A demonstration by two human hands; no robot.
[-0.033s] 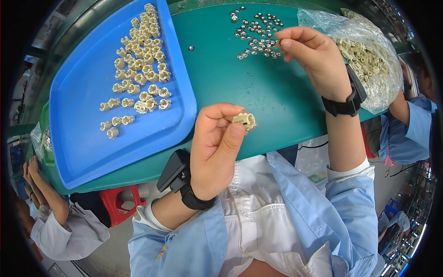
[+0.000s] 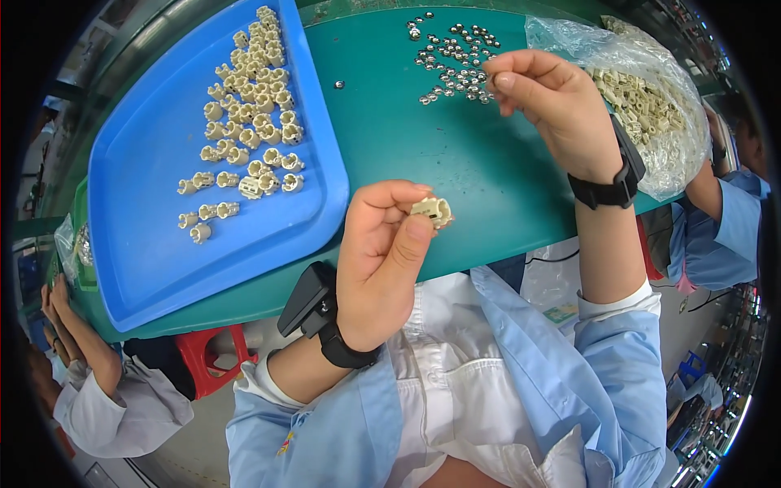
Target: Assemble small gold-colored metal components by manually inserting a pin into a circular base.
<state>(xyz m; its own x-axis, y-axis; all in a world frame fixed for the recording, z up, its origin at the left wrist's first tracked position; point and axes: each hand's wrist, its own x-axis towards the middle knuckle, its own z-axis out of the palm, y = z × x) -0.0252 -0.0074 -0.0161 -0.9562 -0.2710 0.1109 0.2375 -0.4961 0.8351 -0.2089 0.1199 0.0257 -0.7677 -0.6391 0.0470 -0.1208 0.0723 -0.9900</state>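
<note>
My left hand (image 2: 382, 260) is closed in a pinch on a cream plastic socket (image 2: 433, 212), a short hollow tube with a notched rim, held above the table's near edge with its opening facing right. My right hand (image 2: 549, 102) hovers at the right side of the scattered small shiny round metal pieces (image 2: 460, 61). Its thumb and forefinger pinch a small dark piece (image 2: 490, 81), mostly covered by the fingertips, that looks like one of those metal pieces. The two hands are apart.
A blue tray (image 2: 163, 285) on the left bears many similar cream sockets (image 2: 252, 106). On the right lies a clear plastic bag (image 2: 675, 163) full of cream parts (image 2: 639, 106). One metal piece (image 2: 339, 84) sits alone on the green table (image 2: 390, 138). Other people's arms show at both sides.
</note>
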